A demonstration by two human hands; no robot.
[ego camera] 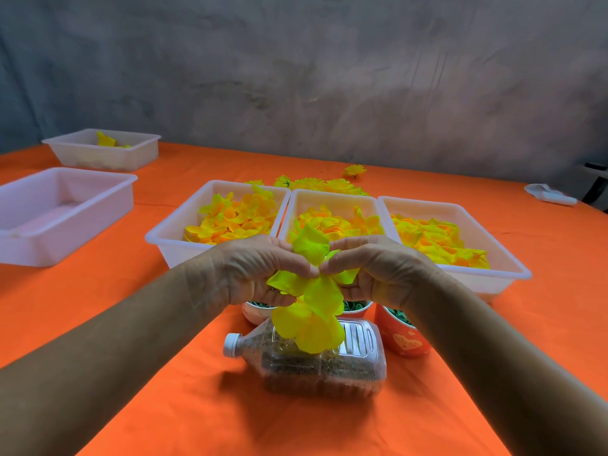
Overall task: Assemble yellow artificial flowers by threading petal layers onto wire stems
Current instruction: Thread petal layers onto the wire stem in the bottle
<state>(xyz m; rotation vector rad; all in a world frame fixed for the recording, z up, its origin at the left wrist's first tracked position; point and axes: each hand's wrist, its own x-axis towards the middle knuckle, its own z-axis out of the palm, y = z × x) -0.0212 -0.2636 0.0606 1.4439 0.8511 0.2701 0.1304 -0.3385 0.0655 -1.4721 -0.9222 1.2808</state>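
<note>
Frame centre, above the tabletop (171,406): left hand (253,269) and right hand (371,268) meet thumb-tip to thumb-tip, each grip pinched closed on the yellow petal layers (312,301), which run vertically between them; wire stem not visible; hands equally near.

The yellow flower (314,291) is held up in the air above the orange table, near the middle of the view. It is made of soft, bright yellow petals. Some petals stick up, some hang down, and some poke out to the sides. They are crumpled and floppy. The wire stem cannot be seen.

Three white trays sit side by side behind it. The left tray (171,235), the middle tray (332,196) and the right tray (506,258) each hold a pile of loose yellow and orange petals. More finished yellow flowers (324,185) lie on the table just behind the trays.
</note>
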